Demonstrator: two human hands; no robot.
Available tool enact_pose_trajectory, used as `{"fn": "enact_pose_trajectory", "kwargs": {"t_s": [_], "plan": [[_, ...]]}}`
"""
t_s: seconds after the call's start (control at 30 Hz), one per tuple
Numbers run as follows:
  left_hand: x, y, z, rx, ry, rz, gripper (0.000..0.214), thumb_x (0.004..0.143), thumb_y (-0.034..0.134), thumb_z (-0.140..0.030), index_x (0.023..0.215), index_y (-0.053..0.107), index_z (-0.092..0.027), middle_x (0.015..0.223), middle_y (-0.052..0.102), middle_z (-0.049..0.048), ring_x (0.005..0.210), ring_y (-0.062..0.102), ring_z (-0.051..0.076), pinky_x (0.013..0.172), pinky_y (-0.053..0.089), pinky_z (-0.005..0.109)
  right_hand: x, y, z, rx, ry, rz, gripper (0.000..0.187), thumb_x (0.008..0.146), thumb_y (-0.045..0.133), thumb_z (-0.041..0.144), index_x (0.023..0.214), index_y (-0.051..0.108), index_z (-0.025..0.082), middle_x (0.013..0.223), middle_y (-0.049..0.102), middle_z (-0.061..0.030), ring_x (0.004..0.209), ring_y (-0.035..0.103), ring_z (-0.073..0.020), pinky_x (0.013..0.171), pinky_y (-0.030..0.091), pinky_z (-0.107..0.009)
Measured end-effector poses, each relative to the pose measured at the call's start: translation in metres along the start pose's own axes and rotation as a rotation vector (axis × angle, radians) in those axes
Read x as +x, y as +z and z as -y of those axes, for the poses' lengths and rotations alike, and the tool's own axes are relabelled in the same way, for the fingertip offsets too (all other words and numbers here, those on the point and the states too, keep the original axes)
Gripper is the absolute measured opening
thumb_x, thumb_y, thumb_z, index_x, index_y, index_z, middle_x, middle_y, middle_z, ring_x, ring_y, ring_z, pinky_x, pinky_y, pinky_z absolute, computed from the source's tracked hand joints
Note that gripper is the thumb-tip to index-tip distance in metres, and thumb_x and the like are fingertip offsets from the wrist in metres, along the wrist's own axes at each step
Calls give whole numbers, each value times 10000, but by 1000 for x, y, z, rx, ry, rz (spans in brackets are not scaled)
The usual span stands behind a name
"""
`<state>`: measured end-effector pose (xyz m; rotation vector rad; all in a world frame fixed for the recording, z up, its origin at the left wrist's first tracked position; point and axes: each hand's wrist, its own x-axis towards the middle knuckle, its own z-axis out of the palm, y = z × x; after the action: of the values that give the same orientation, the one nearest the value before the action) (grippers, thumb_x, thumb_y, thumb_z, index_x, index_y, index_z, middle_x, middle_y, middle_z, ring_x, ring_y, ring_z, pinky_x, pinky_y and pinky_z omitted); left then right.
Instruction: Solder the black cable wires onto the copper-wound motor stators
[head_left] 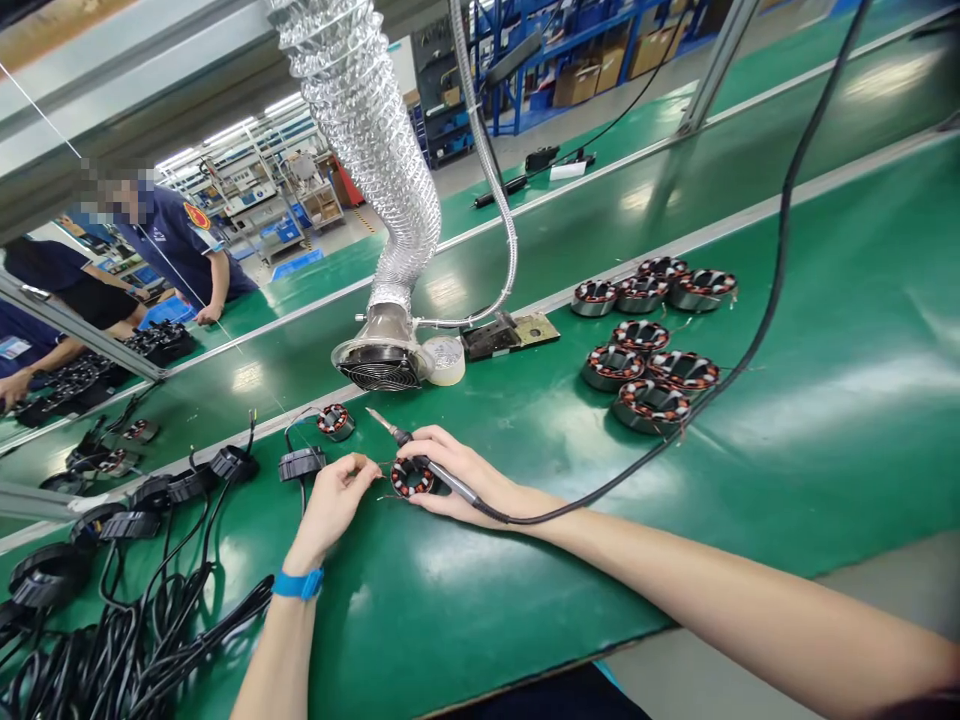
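A small motor stator [411, 477] with copper windings lies on the green bench mat [525, 560]. My right hand [457, 478] rests beside it, closed around a soldering iron [420, 455] whose tip points up and to the left. A black cable runs from the iron across the mat to the right. My left hand [336, 500], with a blue wristband, pinches a thin wire lead just left of the stator.
Several finished stators [651, 345] lie in a cluster at right. A silver fume hose with its fan intake [379, 362] hangs just behind my hands, next to a solder stand [510, 333]. Black housings with cables [150, 560] crowd the left. Co-workers sit at far left.
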<state>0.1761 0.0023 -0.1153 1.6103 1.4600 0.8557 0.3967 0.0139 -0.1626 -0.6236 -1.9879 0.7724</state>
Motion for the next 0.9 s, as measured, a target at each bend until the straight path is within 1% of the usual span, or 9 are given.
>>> {"fn": "enact_pose_trajectory", "kwargs": {"t_s": [0.1,0.2,0.33,0.4,0.5,0.57,0.67,0.8,0.9], "plan": [[-2,1,-5,-175,-132,102,352,758,708,-489,765,713,-138,623,552,-10,484,351,77,474,228,229,2,-2,2,35,-15,27,568,748,730,113,1257,506,228,1196,509,-73,1058,584,-177,927,480,-306],[-1,7,-7,-344,-184,132,365,728,747,-479,798,714,-123,603,489,-37,446,229,40,460,96,242,4,-3,2,49,-22,19,558,741,734,109,1243,518,219,1175,530,-69,1057,580,-178,905,484,-295],[-7,5,-5,-320,-209,81,434,768,691,-543,879,730,-125,598,462,-47,438,200,38,454,92,241,3,-3,0,59,-20,12,565,751,753,142,1256,516,225,1181,538,-73,1073,578,-189,923,478,-309],[-14,-2,-6,-200,-196,77,446,801,645,-564,869,734,-132,621,510,-26,458,282,54,456,174,229,1,-3,-2,57,-9,5,571,759,767,179,1267,511,233,1191,537,-78,1083,576,-199,935,476,-322],[-23,-11,-10,15,-123,207,372,800,673,-506,801,737,-140,732,628,31,640,490,123,593,361,241,0,-3,-3,48,6,-11,590,758,794,253,1273,507,243,1211,525,-85,1096,574,-213,953,476,-345],[-26,-12,-12,66,-95,309,338,810,673,-471,772,730,-140,757,651,42,716,529,150,664,390,255,-1,-3,-3,47,4,-9,584,768,790,265,1277,504,248,1217,519,-82,1107,571,-212,965,472,-346],[-26,-4,-12,-54,-126,341,353,830,648,-475,761,709,-135,682,613,20,611,472,109,575,335,231,0,-4,-2,47,9,11,535,802,756,237,1274,504,253,1214,520,-74,1104,574,-201,961,473,-331],[-21,15,-7,-384,-276,277,420,771,689,-536,792,680,-116,584,506,-35,430,222,35,440,112,236,2,-5,0,50,27,26,466,828,726,229,1245,522,262,1189,533,-63,1081,581,-200,935,489,-322],[-22,18,-8,-468,-326,225,454,739,723,-547,797,679,-98,583,482,-42,416,181,19,428,65,242,4,-5,-2,32,32,13,446,832,719,233,1234,526,263,1189,533,-66,1079,583,-204,933,493,-325]]}}
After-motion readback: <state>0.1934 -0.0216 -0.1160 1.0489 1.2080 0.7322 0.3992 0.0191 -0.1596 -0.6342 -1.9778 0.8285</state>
